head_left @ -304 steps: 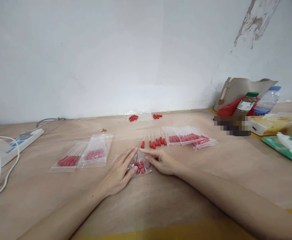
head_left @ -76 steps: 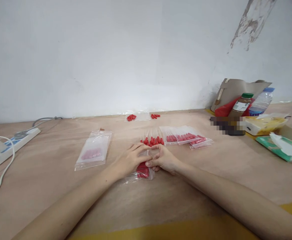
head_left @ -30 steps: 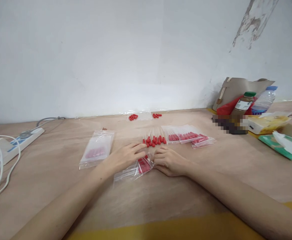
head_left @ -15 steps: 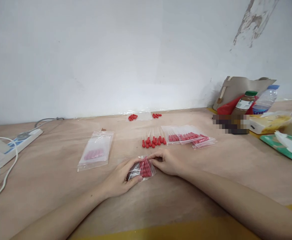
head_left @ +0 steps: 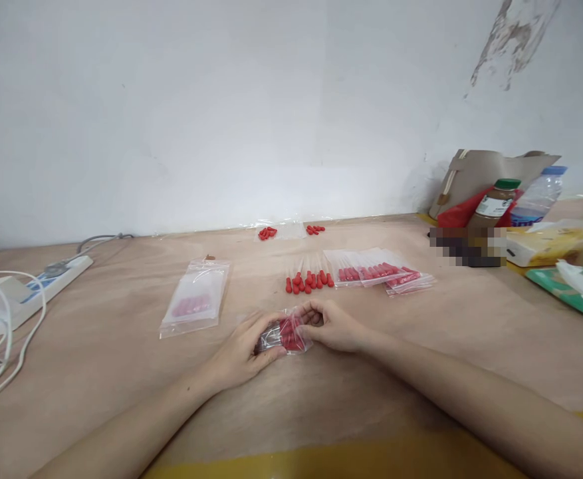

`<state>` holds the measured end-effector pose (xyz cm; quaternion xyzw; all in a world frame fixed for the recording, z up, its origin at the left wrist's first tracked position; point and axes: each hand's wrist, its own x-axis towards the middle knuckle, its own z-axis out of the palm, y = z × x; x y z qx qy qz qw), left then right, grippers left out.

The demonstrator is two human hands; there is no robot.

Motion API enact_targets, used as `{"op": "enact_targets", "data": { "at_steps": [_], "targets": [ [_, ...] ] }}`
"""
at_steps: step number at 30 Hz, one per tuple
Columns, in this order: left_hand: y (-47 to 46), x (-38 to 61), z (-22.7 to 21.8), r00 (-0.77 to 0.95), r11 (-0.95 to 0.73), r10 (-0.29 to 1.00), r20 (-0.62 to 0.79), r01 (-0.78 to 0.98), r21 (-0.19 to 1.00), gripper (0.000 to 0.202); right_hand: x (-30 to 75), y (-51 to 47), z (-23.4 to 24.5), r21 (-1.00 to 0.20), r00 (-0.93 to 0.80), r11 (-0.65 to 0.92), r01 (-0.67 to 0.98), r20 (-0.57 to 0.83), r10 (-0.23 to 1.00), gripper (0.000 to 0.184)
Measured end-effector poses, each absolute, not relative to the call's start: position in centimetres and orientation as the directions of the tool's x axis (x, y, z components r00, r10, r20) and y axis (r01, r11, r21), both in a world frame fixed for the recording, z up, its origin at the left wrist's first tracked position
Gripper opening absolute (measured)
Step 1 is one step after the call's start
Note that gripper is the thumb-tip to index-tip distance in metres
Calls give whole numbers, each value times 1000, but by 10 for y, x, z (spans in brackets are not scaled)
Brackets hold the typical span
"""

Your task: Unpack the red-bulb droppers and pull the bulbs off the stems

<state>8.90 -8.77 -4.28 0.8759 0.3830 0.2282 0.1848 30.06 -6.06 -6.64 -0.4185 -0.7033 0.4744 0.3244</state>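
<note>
Between my hands lies a clear plastic bag of glass droppers with red rubber bulbs. My left hand grips the bag from the left, thumb in front and fingers behind. At the opposite end, thumb and forefinger of my right hand are closed on the bag's edge beside the bulbs. Just beyond, a row of loose droppers lies with red bulbs towards me. Filled zip bags of droppers overlap to their right. A stack of zip bags, with red bulbs showing through, lies to the left.
Small piles of red bulbs lie on plastic near the wall. A white power strip and white cables are at left. At right stand a beige bag, a green-capped bottle, a clear bottle and tissue packs.
My right fingers have shifted slightly down over the bag's right edge, beside the bulbs. My left hand keeps its hold. The whole view has shifted slightly.
</note>
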Motion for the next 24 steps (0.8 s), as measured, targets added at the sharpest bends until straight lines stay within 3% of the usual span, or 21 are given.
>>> {"op": "enact_targets", "data": {
  "at_steps": [8, 16, 19, 24],
  "targets": [
    [-84, 88, -44, 619, -657, 738, 268, 572, 491, 40, 299, -62, -68, -891, -462, 310, 332, 133, 877, 19],
    [-83, 86, -44, 613, -630, 758, 224, 597, 497, 38, 303, -57, -61, -892, -436, 223, 394, 32, 899, 9],
    [-83, 85, -44, 608, -627, 761, 227, 597, 501, 37, 313, -55, -56, -847, -447, 283, 450, 61, 893, 8],
    [-82, 85, -44, 605, -635, 759, 242, 603, 484, 36, 323, -59, -52, -762, -475, 438, 476, 197, 858, 28]
  ]
}}
